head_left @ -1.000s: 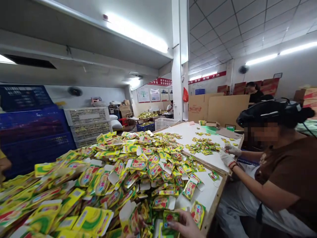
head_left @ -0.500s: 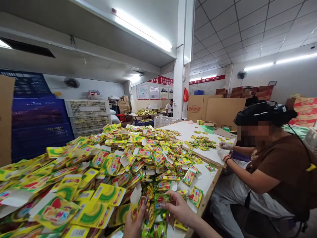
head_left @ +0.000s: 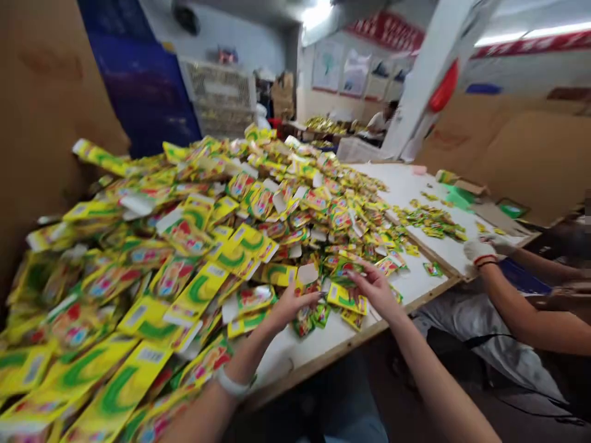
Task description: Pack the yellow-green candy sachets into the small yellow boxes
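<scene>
My left hand (head_left: 293, 307) is closed around a small yellow carton whose white end flap (head_left: 308, 274) stands open; its fingers are partly hidden behind the carton. To the right, my right hand (head_left: 376, 289) pinches a small green candy packet (head_left: 344, 268) between thumb and fingertips. Below and between the hands lie loose green packets (head_left: 321, 315) and a yellow carton (head_left: 344, 297) on the white tabletop. A large heap of yellow printed cartons (head_left: 194, 215), many with open white flaps, spreads left and beyond my hands.
The wooden table edge (head_left: 341, 351) runs along my side. A co-worker's gloved hand (head_left: 478, 252) is at the right, near a scatter of small packets (head_left: 434, 221). A cardboard sheet (head_left: 50, 111) stands at the left, beside blue crates (head_left: 143, 92).
The view has swung down and to the left, with some blur. More of both forearms shows. Both hands keep hold of the carton and the packet.
</scene>
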